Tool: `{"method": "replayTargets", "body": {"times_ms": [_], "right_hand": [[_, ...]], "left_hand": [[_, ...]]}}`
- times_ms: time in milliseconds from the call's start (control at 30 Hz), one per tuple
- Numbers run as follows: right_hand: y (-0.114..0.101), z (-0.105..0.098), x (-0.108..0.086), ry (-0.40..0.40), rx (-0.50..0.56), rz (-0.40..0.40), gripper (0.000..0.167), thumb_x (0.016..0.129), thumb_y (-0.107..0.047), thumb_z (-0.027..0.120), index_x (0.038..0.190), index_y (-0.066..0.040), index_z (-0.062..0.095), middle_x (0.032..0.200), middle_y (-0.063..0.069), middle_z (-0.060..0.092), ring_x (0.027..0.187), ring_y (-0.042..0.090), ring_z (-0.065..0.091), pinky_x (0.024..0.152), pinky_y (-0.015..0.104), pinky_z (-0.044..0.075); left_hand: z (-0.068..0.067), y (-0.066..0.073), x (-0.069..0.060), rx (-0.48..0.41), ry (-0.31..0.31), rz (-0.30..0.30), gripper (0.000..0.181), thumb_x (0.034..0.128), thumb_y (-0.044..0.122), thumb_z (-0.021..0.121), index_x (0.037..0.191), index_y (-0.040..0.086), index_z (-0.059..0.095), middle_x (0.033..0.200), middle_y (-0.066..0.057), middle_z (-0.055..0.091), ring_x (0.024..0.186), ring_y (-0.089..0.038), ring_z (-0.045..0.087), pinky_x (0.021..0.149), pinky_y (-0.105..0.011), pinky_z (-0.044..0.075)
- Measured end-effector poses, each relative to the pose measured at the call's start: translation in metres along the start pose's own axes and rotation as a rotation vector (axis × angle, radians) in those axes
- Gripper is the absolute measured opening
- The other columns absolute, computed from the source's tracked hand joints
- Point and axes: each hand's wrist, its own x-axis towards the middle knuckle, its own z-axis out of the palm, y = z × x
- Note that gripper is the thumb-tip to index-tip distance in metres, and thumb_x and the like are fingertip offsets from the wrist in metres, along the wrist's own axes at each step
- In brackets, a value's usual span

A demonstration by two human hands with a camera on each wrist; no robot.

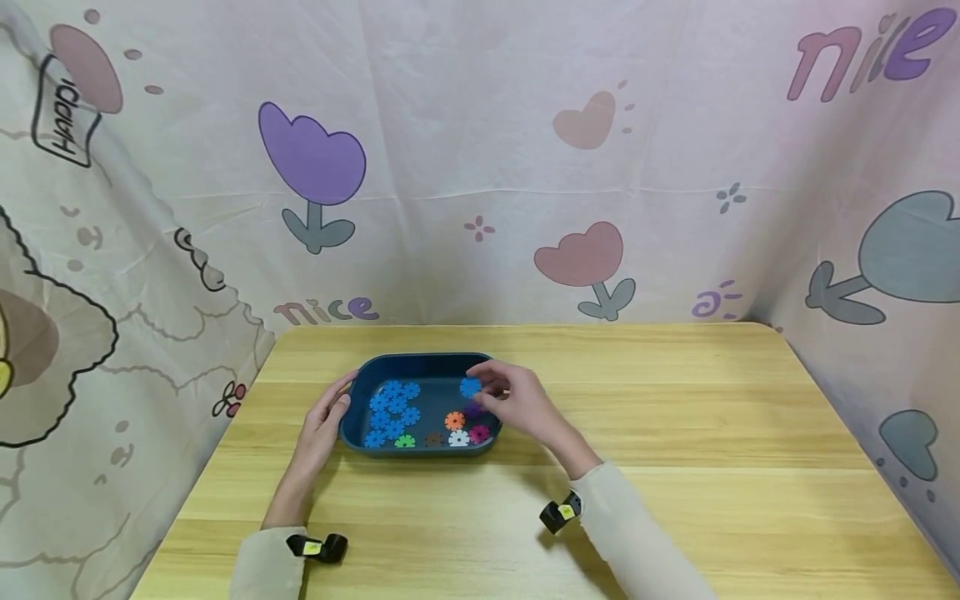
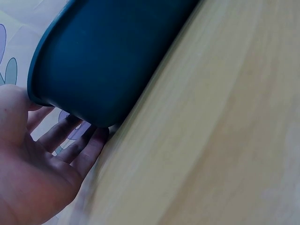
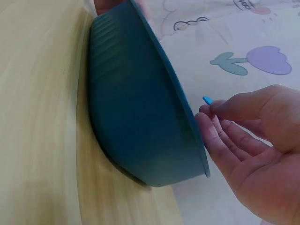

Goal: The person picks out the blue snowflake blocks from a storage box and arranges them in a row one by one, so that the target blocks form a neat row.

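A dark teal plastic basin (image 1: pixel 420 452) holds several blue snowflake discs (image 1: pixel 393 404), gathered on its left side. Along its front and right lie green (image 1: pixel 405 442), brown (image 1: pixel 434 439), white (image 1: pixel 459 437), orange (image 1: pixel 454 421), magenta (image 1: pixel 479 434) and purple (image 1: pixel 472 411) discs. My left hand (image 1: pixel 324 425) rests against the basin's left end, fingers fairly straight on the outer wall and thumb near the rim. Over the right end, my right hand (image 1: pixel 517 402) pinches a blue snowflake disc (image 3: pixel 207 100) between thumb and fingers. Most of that disc is hidden in the right wrist view.
The basin stands on a light wood table (image 1: pixel 675 433), towards its far left part. A patterned cloth (image 1: pixel 450 167) hangs behind the table and along its sides. Each wrist wears a small black camera, one on the left (image 1: pixel 318 547) and one on the right (image 1: pixel 558 512).
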Motion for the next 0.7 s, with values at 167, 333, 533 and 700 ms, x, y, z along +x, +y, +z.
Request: {"method": "replayTargets", "body": {"times_ms": [167, 333, 533, 700], "right_hand": [[0.000, -0.005, -0.007, 0.022, 0.038, -0.004, 0.032, 0.093, -0.001, 0.074, 0.125, -0.007, 0.070, 0.110, 0.007, 0.073, 0.092, 0.019, 0.069, 0.078, 0.035, 0.059], [0.002, -0.010, -0.013, 0.063, 0.057, -0.009, 0.033, 0.093, -0.001, 0.074, 0.125, -0.008, 0.070, 0.110, 0.007, 0.073, 0.093, 0.020, 0.070, 0.080, 0.033, 0.059], [0.006, -0.018, -0.021, 0.102, 0.085, 0.005, 0.032, 0.092, -0.001, 0.075, 0.123, -0.008, 0.072, 0.106, 0.006, 0.074, 0.092, 0.021, 0.069, 0.079, 0.033, 0.059], [0.011, -0.028, -0.024, 0.141, 0.091, 0.023, 0.032, 0.091, 0.001, 0.076, 0.123, -0.004, 0.072, 0.103, 0.009, 0.074, 0.091, 0.024, 0.068, 0.080, 0.036, 0.059]], "left_hand": [[0.001, -0.002, 0.000, 0.009, 0.007, 0.002, 0.046, 0.1136, 0.028, 0.038, 0.158, 0.015, 0.043, 0.159, -0.014, 0.042, 0.144, -0.034, 0.038, 0.101, -0.007, 0.032], [0.001, -0.001, 0.002, 0.018, 0.005, 0.004, 0.046, 0.1135, 0.030, 0.039, 0.158, 0.017, 0.043, 0.159, -0.012, 0.042, 0.144, -0.032, 0.038, 0.102, -0.008, 0.032], [0.000, -0.001, 0.002, 0.008, -0.004, 0.002, 0.046, 0.1137, 0.028, 0.038, 0.158, 0.015, 0.042, 0.160, -0.013, 0.041, 0.145, -0.034, 0.037, 0.102, -0.008, 0.032], [0.000, -0.002, 0.001, 0.001, 0.000, 0.001, 0.046, 0.1137, 0.028, 0.038, 0.158, 0.015, 0.042, 0.160, -0.014, 0.041, 0.145, -0.035, 0.037, 0.102, -0.008, 0.032]]}}
